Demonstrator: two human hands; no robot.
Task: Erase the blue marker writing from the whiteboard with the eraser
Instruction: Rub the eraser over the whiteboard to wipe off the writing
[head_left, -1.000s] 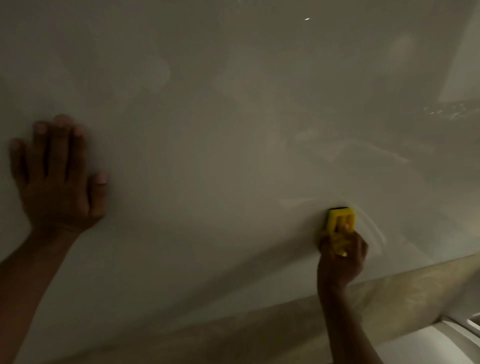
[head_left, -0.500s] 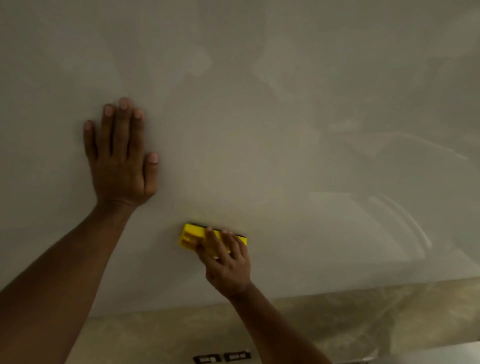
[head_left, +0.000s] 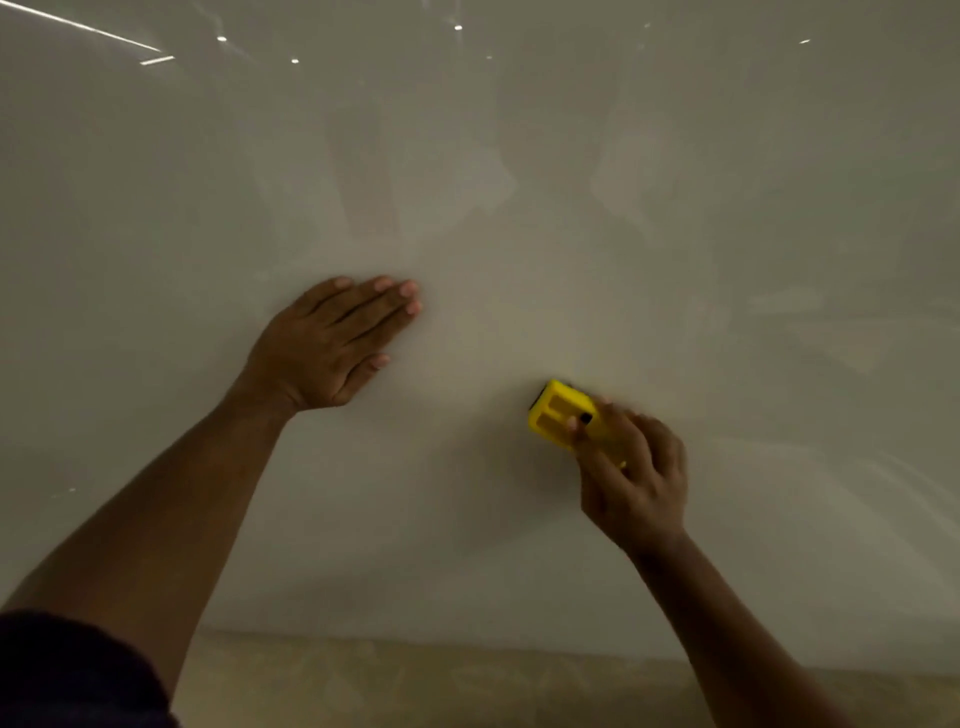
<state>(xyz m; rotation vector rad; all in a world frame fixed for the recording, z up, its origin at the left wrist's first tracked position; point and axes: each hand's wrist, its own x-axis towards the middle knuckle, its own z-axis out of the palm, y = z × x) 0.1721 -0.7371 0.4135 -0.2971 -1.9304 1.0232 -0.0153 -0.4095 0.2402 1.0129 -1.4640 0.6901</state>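
2 hands work the whiteboard (head_left: 519, 156): the left hand (head_left: 327, 343) lies flat with fingers straight, left of the yellow eraser (head_left: 558, 415), which the right hand (head_left: 631, 483) presses to the board, and no blue writing shows, so the erasing looks nearly done.

whiteboard (head_left: 519, 156): bare from 9 through 12 to 3 o'clock, free passage | left hand (head_left: 332, 343): flat on board at 10 o'clock of eraser (head_left: 558, 415), blocks that way | right hand (head_left: 631, 483): clasps eraser, covers its 4 o'clock side | gap between hands: open | 6 o'clock: board clear to lower edge
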